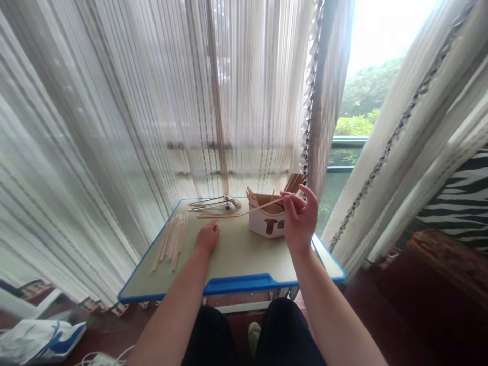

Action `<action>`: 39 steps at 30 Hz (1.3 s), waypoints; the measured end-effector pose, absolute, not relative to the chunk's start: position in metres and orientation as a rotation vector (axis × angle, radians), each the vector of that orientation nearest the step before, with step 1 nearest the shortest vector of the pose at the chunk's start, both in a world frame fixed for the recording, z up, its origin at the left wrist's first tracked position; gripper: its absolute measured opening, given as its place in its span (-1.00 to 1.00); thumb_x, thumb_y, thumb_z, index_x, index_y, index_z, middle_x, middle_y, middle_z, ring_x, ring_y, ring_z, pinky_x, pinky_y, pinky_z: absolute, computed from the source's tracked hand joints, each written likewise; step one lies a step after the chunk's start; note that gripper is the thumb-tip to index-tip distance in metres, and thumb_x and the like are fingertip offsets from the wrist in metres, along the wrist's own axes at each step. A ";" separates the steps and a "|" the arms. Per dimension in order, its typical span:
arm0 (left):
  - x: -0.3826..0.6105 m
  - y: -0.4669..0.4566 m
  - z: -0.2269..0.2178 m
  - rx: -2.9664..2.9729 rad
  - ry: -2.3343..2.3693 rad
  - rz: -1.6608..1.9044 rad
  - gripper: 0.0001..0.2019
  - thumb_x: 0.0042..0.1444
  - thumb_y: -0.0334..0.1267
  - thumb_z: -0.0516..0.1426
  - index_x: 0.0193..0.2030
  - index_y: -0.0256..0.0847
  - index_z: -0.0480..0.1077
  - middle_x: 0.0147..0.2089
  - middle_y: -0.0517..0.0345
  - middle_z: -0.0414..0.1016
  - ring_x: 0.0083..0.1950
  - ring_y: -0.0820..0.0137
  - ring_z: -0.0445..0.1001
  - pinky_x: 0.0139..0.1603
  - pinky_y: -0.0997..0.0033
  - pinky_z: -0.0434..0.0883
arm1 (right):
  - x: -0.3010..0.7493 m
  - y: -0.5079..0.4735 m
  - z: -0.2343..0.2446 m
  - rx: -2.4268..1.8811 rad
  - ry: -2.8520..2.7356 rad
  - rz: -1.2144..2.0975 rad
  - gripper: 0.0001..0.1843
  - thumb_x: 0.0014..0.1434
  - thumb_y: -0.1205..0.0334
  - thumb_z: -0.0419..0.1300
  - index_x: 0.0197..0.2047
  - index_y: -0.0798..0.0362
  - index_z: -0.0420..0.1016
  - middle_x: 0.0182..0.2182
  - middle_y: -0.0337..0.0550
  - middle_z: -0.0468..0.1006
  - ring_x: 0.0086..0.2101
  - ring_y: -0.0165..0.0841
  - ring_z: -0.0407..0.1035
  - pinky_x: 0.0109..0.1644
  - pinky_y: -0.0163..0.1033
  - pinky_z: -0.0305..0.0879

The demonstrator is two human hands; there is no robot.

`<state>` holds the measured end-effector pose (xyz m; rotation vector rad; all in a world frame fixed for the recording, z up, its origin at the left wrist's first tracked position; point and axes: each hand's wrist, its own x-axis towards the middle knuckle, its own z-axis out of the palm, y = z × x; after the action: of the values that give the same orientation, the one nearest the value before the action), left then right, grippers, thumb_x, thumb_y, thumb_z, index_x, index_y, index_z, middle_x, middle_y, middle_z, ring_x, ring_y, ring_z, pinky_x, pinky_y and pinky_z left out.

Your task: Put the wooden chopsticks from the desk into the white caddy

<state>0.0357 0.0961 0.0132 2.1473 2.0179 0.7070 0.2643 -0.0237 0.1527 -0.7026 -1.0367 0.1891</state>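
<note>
My right hand is raised above the far right of the table, pinching a thin wooden chopstick between thumb and fingers. The chopstick's lower end slants down to the left, in front of a white cardboard box holding more wooden pieces. My left hand rests on the tabletop holding nothing, its fingertips close to another wooden stick lying flat. Metal spoons lie beyond that stick. A loose bundle of wooden chopsticks lies left of my left hand.
The small table has a pale top, a blue rim and a blue handle at the near edge. Sheer striped curtains hang behind it, with a window at the right. A plastic bag lies on the floor at lower left.
</note>
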 end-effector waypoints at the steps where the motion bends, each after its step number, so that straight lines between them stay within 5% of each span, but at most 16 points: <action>1: 0.036 0.095 0.014 2.124 2.026 0.696 -0.57 0.21 -0.31 -0.12 0.21 -0.15 0.19 0.04 0.06 0.45 0.02 0.38 0.41 0.04 0.47 0.26 | 0.266 -0.028 0.150 -0.699 -1.040 0.196 -0.64 0.14 0.22 0.16 0.01 -0.04 0.22 -0.30 -0.20 0.57 -0.23 -0.37 0.48 -0.10 -0.14 0.40; 9: 0.034 0.098 0.007 2.089 1.945 0.804 -0.51 0.15 -0.34 -0.03 0.25 -0.20 0.05 -0.04 0.02 0.48 -0.06 0.35 0.44 -0.05 0.43 0.28 | 0.283 -0.030 0.151 -0.668 -1.025 0.157 -0.80 0.11 0.22 0.20 -0.19 0.00 0.29 -0.32 -0.19 0.58 -0.30 -0.38 0.48 -0.17 -0.18 0.41; 18: 0.028 0.109 -0.003 2.104 1.887 0.905 -0.54 0.12 -0.34 -0.01 0.19 -0.25 0.13 -0.11 0.02 0.49 -0.13 0.37 0.44 -0.10 0.46 0.27 | 0.298 -0.013 0.162 -0.758 -0.822 -0.204 -0.77 0.13 0.19 0.17 -0.14 0.02 0.29 -0.29 -0.17 0.54 -0.29 -0.38 0.47 -0.18 -0.19 0.40; 26: 0.029 0.106 0.002 2.157 1.879 0.807 -0.61 0.14 -0.35 -0.04 0.11 -0.18 0.30 -0.02 0.06 0.45 -0.01 0.40 0.38 0.05 0.50 0.21 | 0.270 0.038 0.131 -1.111 -1.426 -0.076 -0.82 0.19 0.17 0.05 -0.22 0.04 0.40 -0.35 -0.15 0.55 -0.36 -0.38 0.45 -0.23 -0.28 0.34; 33: 0.029 0.107 0.000 2.127 1.921 0.882 -0.45 0.13 -0.32 -0.04 0.30 -0.12 0.03 -0.15 0.09 0.48 -0.16 0.39 0.41 -0.12 0.47 0.27 | 0.280 0.077 0.135 -1.321 -1.544 0.068 -0.84 0.13 0.28 0.06 -0.25 0.05 0.44 -0.39 -0.13 0.57 -0.34 -0.33 0.45 -0.23 -0.26 0.29; 39: 0.030 0.107 0.001 2.097 1.931 0.867 -0.42 0.12 -0.32 -0.02 0.31 -0.12 0.00 -0.14 0.09 0.47 -0.14 0.38 0.40 -0.11 0.47 0.26 | 0.275 0.102 0.155 -1.357 -1.711 0.154 -0.75 0.07 0.41 0.07 -0.18 0.05 0.46 -0.35 -0.13 0.59 -0.32 -0.36 0.45 -0.21 -0.27 0.30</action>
<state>0.0303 0.1069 0.0010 2.0973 1.9308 0.8674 0.2746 0.1020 0.1549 -1.3566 -1.7112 0.1539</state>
